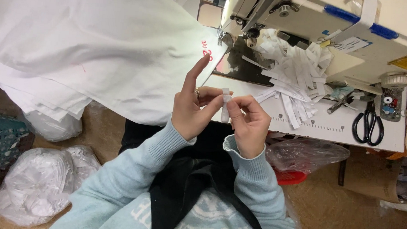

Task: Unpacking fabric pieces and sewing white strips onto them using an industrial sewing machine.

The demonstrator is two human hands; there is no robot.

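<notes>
Head view: left hand (192,107) and right hand (247,123) are both pinching a small white fabric strip (225,107) between thumbs and fingers, left index finger sticking up. White strip pile (292,81) is lying at 2 o'clock, black scissors (368,126) at 3 o'clock, white cloth (93,47) draping at 10 o'clock, sewing machine (333,24) at 1 o'clock.

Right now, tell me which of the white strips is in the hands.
The short folded white strip, pinched between the left hand and the right hand. The other strips lie in a loose pile on the sewing table, untouched.
</notes>
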